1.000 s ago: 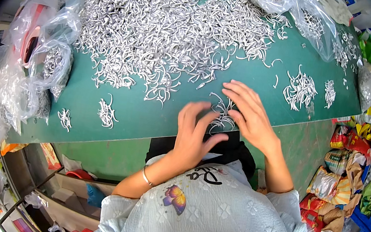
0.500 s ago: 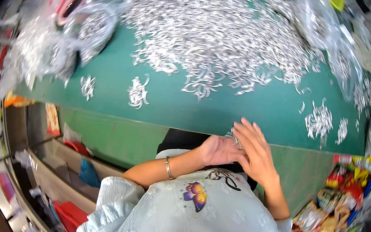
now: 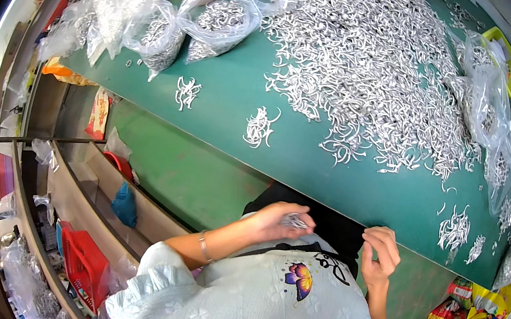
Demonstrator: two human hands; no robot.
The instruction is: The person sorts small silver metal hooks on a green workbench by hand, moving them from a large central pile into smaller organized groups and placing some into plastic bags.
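The left hand (image 3: 282,225) is palm up, just off the near edge of the table (image 3: 208,123), on the person's side of it. A small bunch of silver pieces (image 3: 294,221) lies in that palm, its long axis running roughly from palm to fingertips. The left fingers are curled loosely round the bunch; how tightly they press cannot be told.

The right hand (image 3: 380,255) is beyond the left fingertips, to the person's right and well apart from the bunch. Its fingers are bent, with a gap between thumb and forefinger, and nothing shows between them. Its fingertips are by the near edge; whether they touch it is unclear.

Near the table's near edge, toward the left corner, lie a small pile (image 3: 261,127) and a smaller pile (image 3: 187,94). Toward the right corner are another pile (image 3: 455,228), closer to the right hand, and a little cluster (image 3: 475,250) just beside it.

Farther back spreads a big heap (image 3: 378,79) of thin, curved, shiny pieces, metal by their look, hooked and tangled. The tabletop is smooth, flat green. Crinkled clear plastic bags (image 3: 155,38) bulge with similar pieces toward the table's left end.
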